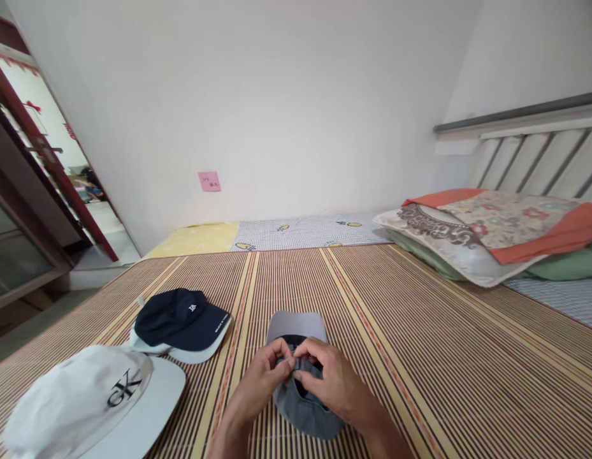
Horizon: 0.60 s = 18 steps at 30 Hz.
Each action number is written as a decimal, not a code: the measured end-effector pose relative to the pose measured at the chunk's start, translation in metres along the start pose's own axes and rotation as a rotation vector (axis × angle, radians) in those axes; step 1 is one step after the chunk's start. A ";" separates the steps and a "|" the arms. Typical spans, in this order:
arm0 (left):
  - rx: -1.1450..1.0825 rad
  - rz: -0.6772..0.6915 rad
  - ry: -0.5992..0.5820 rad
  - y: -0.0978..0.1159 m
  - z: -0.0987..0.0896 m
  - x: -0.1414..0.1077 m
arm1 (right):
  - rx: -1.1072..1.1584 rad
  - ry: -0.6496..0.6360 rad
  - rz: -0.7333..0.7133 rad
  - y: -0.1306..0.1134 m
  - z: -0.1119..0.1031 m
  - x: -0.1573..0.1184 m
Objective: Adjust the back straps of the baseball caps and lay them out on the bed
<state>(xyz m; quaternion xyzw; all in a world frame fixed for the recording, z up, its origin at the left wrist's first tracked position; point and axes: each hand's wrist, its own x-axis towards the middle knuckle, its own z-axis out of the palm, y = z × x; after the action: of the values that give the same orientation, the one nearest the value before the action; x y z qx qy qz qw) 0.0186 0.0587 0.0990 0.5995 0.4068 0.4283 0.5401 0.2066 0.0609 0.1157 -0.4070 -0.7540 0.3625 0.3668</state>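
Observation:
A grey-blue baseball cap [305,414] lies on the striped mat in front of me, its lighter grey brim pointing away and its dark inside partly showing. My left hand [261,381] pinches the cap's back strap edge between thumb and fingers. From the other side my right hand [336,384] grips the same strap area, fingertips almost touching the left ones. The fastening itself is mostly hidden by my fingers. To the left lie a navy cap [174,319] with a small white logo and a white cap [76,398] with black letters.
The bamboo-style mat [286,280] covers the bed. Pillows with a floral orange-edged cover [525,223] are piled at the right, by a slatted white headboard [539,159]. A pink note [209,182] sticks to the white wall. A doorway opens at the far left.

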 end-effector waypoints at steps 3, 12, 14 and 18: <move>0.006 0.016 0.005 0.000 -0.001 0.000 | -0.015 0.010 -0.030 0.002 0.000 0.001; 0.001 0.050 0.058 -0.006 -0.009 0.000 | 0.059 -0.002 -0.008 0.013 0.001 0.002; -0.031 0.050 0.054 -0.008 -0.010 0.000 | 0.088 -0.012 -0.013 0.011 0.003 0.002; -0.105 0.048 0.055 -0.012 -0.015 -0.002 | 0.149 -0.057 0.008 0.009 -0.002 0.002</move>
<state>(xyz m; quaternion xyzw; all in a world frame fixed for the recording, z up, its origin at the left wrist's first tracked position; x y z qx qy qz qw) 0.0035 0.0627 0.0881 0.5679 0.3838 0.4783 0.5490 0.2109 0.0667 0.1098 -0.3711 -0.7335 0.4304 0.3729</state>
